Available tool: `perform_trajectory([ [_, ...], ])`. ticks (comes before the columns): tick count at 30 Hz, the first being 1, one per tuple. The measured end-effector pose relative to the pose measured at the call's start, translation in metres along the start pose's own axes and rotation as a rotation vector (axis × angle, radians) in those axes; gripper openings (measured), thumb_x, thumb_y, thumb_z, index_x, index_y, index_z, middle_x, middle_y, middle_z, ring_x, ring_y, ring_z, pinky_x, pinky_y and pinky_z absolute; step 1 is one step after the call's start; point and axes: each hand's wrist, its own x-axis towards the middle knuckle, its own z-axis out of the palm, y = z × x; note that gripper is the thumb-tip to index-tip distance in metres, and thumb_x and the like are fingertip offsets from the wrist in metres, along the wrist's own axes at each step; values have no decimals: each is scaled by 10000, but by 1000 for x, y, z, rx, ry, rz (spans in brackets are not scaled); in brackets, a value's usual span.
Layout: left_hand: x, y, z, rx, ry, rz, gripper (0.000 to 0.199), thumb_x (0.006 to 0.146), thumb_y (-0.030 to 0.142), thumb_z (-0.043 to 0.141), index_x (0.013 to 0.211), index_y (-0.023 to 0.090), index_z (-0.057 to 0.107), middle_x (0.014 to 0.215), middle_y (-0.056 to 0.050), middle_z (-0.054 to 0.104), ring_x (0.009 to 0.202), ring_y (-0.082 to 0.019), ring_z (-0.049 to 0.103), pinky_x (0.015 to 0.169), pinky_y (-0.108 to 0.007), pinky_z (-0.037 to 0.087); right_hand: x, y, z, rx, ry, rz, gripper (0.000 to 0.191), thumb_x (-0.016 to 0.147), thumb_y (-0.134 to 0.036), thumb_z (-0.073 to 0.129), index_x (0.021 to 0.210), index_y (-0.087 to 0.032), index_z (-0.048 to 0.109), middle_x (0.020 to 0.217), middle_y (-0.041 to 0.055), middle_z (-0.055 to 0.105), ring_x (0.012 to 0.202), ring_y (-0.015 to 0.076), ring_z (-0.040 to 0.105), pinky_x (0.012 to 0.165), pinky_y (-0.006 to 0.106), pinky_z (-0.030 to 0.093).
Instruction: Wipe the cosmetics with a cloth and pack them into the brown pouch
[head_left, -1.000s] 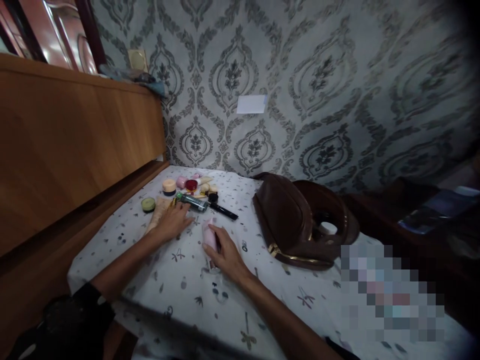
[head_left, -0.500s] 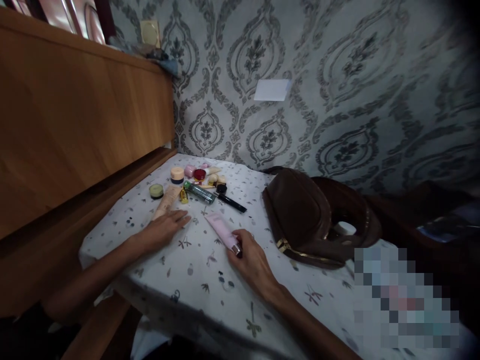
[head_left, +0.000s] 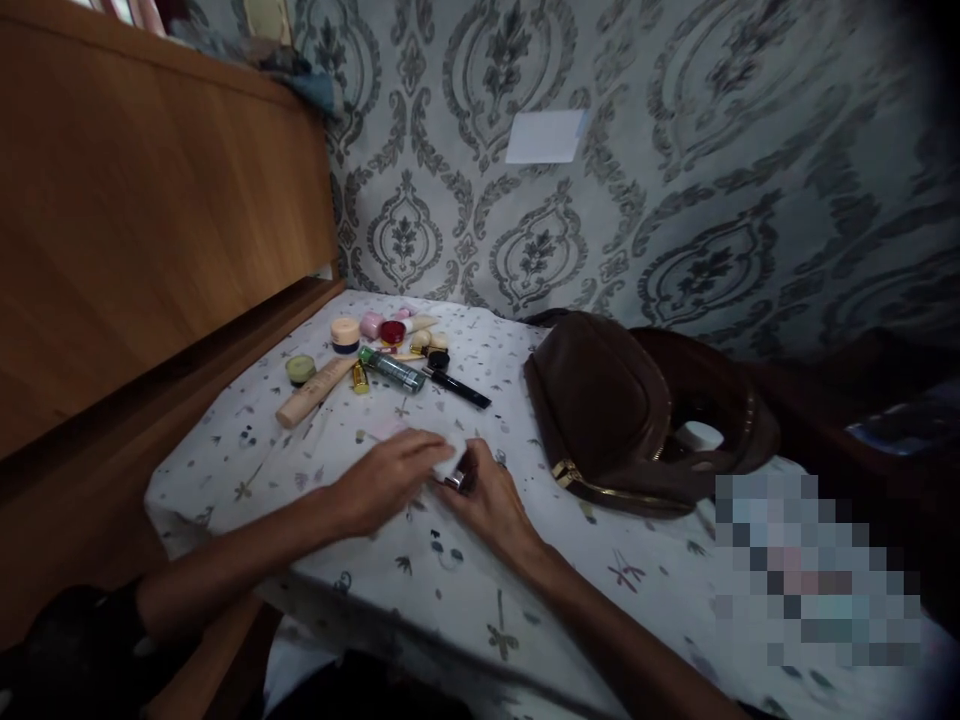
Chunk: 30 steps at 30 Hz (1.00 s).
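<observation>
A pale pink squeeze tube (head_left: 451, 458) with a shiny silver cap is between my two hands, just above the patterned tablecloth (head_left: 409, 640). My right hand (head_left: 499, 500) is closed around its cap end. From the other side, the fingers of my left hand (head_left: 390, 480) close over the tube's body and hide most of it. Beyond my hands lie a beige tube (head_left: 315, 393), a green clear bottle (head_left: 393, 370), a black cosmetic stick (head_left: 459, 387) and a small gold bottle (head_left: 361, 378).
A brown leather bag (head_left: 600, 410) lies unzipped on the right, with a white object (head_left: 699, 436) in its opening. Several small jars, including a green-lidded one (head_left: 301, 369), stand toward the back. Wooden furniture (head_left: 165, 190) borders the left; patterned wallpaper rises behind.
My left hand has left the beige tube and moved right onto the pink tube. My right hand still grips the cap end. The view has shifted slightly.
</observation>
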Motion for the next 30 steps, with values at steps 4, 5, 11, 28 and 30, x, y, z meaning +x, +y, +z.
perform_trajectory([
  [4,10,23,14,80,-117,88,540,962,141,252,1391,271,553,1384,-15,585,1293,-224,512,1136,-329,395,-2,3,-1,52,59,50,756,696,-257,677,1385,-243,366,1017,37,647,844,229,638,763,362,503],
  [5,11,22,15,105,-109,106,544,955,127,252,1380,264,563,1367,-21,595,1274,-231,525,1126,-336,406,-2,4,-1,59,56,56,797,701,-255,674,1419,-246,329,999,33,641,825,224,634,760,366,505],
  [11,5,-24,9,196,99,154,396,940,70,366,1241,135,615,1214,-120,648,1105,-244,584,977,-390,510,-3,4,2,131,50,52,836,726,-230,664,1462,-229,268,959,27,641,856,214,628,804,370,508],
  [28,-2,-56,-2,93,402,62,309,958,121,442,1218,165,602,1163,-111,635,1092,-221,608,954,-405,539,-4,-4,-8,-286,15,-98,103,825,-246,657,902,-179,639,870,59,642,841,227,596,731,327,465],
  [30,2,-32,2,94,330,205,337,956,88,435,1259,165,562,1190,-117,624,1112,-212,589,953,-385,538,-5,-2,-7,-269,29,-124,106,806,-225,681,882,-189,617,857,46,642,821,219,592,727,320,463],
])
